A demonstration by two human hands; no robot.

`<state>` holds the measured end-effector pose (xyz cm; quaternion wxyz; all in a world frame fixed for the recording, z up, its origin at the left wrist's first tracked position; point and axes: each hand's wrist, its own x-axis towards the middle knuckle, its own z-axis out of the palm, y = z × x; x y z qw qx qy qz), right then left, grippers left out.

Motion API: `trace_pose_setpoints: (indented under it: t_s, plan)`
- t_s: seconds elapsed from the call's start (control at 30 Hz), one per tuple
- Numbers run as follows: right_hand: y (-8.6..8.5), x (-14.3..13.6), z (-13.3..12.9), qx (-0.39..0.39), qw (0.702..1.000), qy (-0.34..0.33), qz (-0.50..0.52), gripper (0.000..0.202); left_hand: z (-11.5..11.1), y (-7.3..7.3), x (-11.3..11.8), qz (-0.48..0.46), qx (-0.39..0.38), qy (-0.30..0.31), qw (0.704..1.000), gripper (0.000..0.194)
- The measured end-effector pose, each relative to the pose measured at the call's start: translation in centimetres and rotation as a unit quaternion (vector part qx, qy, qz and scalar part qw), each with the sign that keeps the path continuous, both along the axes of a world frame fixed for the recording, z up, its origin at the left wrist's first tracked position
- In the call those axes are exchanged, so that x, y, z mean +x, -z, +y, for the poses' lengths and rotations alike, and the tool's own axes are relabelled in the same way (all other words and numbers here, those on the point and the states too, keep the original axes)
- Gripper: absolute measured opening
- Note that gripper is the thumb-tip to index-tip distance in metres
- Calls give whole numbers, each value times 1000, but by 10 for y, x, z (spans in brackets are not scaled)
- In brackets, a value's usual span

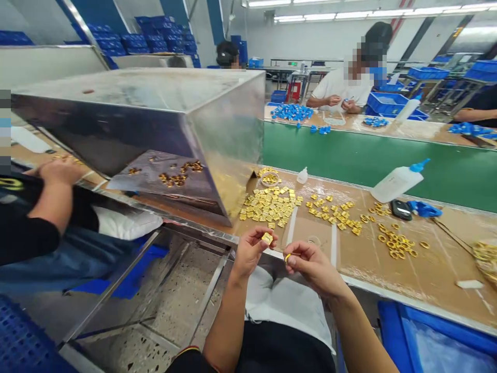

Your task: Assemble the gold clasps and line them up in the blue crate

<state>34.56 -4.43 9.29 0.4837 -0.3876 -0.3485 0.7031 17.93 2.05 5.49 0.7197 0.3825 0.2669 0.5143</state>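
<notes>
My left hand pinches a small square gold-coloured piece between thumb and fingers, just off the bench's front edge. Close beside it on the right, my right hand grips a gold-coloured ring at its fingertips. The two pieces are apart. Beyond my hands spreads a pile of square gold pieces, with a looser group of gold pieces to its right. Several gold rings lie farther right. A small round dish with gold pieces stands behind the pile.
A large metal hood stands on the bench at left, with brown-gold pieces under it. A squeeze bottle, a small dropper bottle and a black device lie toward the green belt. Co-workers sit at left and across.
</notes>
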Motion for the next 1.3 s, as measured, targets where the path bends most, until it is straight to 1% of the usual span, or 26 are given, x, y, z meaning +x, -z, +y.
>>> trace_pose_setpoints:
  t_s: [0.1,0.17,0.27,0.37,0.5,0.6,0.77,0.9,1.0,1.17,1.3]
  plan:
    - [-2,20,-1,-1,993,104,51,33,8,-8,38,-17,41,29,999,53]
    - [-4,32,-2,6,985,148,87,32,12,-11,57,-35,60,49,996,51]
    - [-4,45,-2,23,976,180,122,30,14,-11,76,-69,67,63,993,46]
    - [1,51,-2,23,971,195,138,31,9,-6,86,-73,57,80,992,44]
    - [12,52,-1,-19,963,205,171,31,-1,3,86,-51,34,110,992,43]
    - [17,50,1,-42,961,204,182,31,-4,9,82,-38,23,113,993,41]
    - [14,42,3,-36,965,203,162,26,-2,15,73,-35,13,115,993,40]
    - [10,38,2,-42,963,206,171,24,-2,15,69,-49,19,121,991,38]
    - [12,39,1,-60,960,202,185,24,-1,13,65,-49,24,110,992,39]
    - [17,40,-1,-65,961,183,195,36,2,10,59,-51,29,99,993,39]
    - [15,36,-2,-54,965,168,194,35,2,9,57,-61,47,91,993,35]
